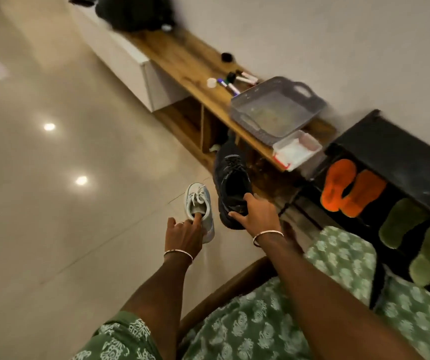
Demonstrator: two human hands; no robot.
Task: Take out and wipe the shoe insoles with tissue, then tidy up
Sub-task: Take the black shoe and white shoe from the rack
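Note:
A small light-blue sneaker (197,201) with white laces is just above the tiled floor, toe pointing away from me. My left hand (182,236) holds it at the heel, with fingers hooked into its opening. Right beside it is a larger black sneaker (230,183). My right hand (255,211) grips that one at the heel, thumb inside the collar and fingers round the back. No insole or tissue shows in view.
A low wooden bench (182,58) runs along the wall, carrying a grey tray (276,110), a small clear box (297,149) and markers (232,83). A black shoe rack (390,141) at right holds orange slippers (349,190) and green slippers (416,240). Open floor lies left.

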